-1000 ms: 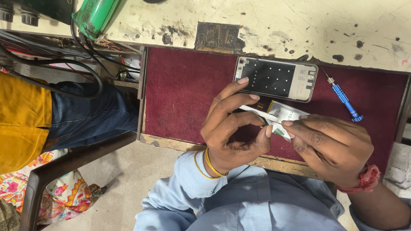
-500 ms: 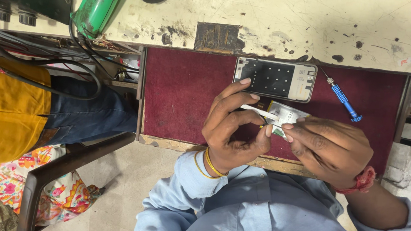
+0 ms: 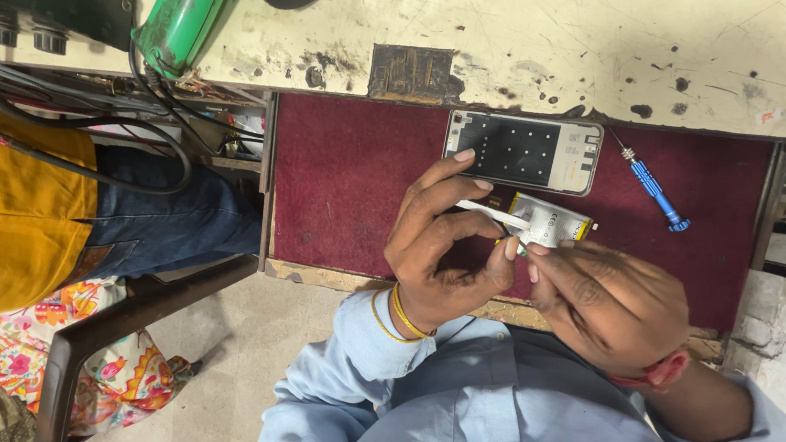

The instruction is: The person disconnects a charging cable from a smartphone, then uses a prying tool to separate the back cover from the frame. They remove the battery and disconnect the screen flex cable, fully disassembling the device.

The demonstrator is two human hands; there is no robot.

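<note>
Red felt lines the desk (image 3: 349,178). My left hand (image 3: 443,245) pinches a white strip (image 3: 492,213), right hand (image 3: 611,304) fingers clamped on its end beside the battery (image 3: 551,222), steadying it. Opened phone (image 3: 523,152) lies at the far edge.

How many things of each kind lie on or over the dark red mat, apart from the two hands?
Opened phone body: 1
Blue screwdriver: 1
Flat battery pack: 1
White strip, held in the left hand: 1
Total: 4
</note>
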